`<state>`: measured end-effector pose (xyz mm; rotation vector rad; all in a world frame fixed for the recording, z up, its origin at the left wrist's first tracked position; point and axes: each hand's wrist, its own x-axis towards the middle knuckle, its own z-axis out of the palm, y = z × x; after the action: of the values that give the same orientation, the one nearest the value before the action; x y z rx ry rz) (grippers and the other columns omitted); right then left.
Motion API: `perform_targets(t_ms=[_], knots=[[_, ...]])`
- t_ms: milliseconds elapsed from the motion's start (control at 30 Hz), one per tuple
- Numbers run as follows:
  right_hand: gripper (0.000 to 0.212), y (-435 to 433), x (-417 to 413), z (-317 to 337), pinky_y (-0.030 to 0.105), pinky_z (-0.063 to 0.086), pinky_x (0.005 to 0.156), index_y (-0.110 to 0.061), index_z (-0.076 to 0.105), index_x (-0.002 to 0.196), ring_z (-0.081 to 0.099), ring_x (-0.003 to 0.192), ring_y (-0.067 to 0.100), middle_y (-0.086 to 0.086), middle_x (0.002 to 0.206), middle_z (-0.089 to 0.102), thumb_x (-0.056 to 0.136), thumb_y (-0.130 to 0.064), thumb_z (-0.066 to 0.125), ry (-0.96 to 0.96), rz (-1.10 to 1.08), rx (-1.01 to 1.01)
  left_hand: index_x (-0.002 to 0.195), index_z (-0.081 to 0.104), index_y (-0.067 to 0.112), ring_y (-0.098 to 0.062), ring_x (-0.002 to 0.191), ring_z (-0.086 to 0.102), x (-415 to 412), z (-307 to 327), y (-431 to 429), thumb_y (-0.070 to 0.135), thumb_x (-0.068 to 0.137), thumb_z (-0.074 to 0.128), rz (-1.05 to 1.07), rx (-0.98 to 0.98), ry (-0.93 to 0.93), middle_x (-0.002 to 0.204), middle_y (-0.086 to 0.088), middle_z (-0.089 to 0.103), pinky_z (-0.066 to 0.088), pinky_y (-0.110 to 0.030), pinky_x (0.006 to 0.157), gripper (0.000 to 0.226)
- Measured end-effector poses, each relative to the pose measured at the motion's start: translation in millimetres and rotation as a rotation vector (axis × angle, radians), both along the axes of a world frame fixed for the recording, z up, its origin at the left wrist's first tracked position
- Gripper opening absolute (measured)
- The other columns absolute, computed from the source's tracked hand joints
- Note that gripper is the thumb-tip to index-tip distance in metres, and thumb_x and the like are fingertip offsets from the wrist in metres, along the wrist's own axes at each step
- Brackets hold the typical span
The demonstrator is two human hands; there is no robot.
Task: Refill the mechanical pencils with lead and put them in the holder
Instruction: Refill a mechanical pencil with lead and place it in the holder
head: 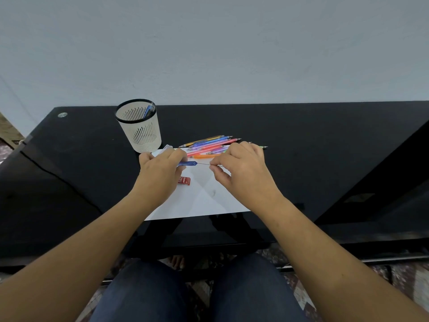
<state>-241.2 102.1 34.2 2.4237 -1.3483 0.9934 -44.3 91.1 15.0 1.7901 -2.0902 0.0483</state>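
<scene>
The slim blue plastic mechanical pencil [189, 163] is held level over the white sheet of paper [204, 201] near the front edge of the black glass worktop [325, 159]. Its end meets the thin dark lead [204, 164]. I judge the lead should go in straight along the barrel, slowly, and be pinched close to the opening (a bowed lead snaps). The left hand [160, 168] is curled round the pencil's barrel. The right hand [241, 168] pinches the lead between thumb and forefinger. A small red lead case [184, 180] lies on the paper, and the white slotted holder [139, 126] stands towards the back left corner.
</scene>
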Motion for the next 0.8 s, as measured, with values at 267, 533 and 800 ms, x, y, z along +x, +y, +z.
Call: perform_targets(t_ms=[267, 533, 800], knots=[[0.007, 0.9, 1.0, 2.6, 0.041, 0.046, 0.084, -0.016, 0.072, 0.083, 0.061, 0.085, 0.021, 0.001, 0.082, 0.065, 0.078, -0.020, 0.075, 0.018, -0.021, 0.028, 0.111, 0.057, 0.025, -0.018, 0.103, 0.054, -0.2, 0.6, 1.1, 0.021, 0.093, 0.060, -0.002, -0.002, -0.044, 0.118, 0.002, 0.062, 0.025, -0.037, 0.091, 0.019], [0.005, 0.0, 0.5, 0.4, 0.040, 0.045, 0.084, -0.018, 0.071, 0.079, 0.058, 0.083, 0.020, 0.000, 0.079, 0.061, 0.077, -0.020, 0.076, 0.066, -0.041, 0.040, 0.113, 0.060, 0.025, -0.020, 0.105, 0.053, 0.7, 0.7, 2.8, 0.017, 0.092, 0.061, -0.017, -0.038, -0.131, 0.114, 0.001, 0.062, 0.025, -0.036, 0.089, 0.022], [0.017, -1.7, 2.1, -3.4, 0.044, 0.045, 0.083, -0.020, 0.074, 0.090, 0.062, 0.085, 0.022, 0.001, 0.085, 0.065, 0.076, -0.029, 0.078, 0.069, -0.094, 0.080, 0.118, 0.061, 0.027, -0.021, 0.113, 0.049, -1.8, 2.9, 3.7, 0.018, 0.092, 0.061, -0.043, -0.034, -0.150, 0.118, 0.002, 0.060, 0.024, -0.037, 0.089, 0.028]])
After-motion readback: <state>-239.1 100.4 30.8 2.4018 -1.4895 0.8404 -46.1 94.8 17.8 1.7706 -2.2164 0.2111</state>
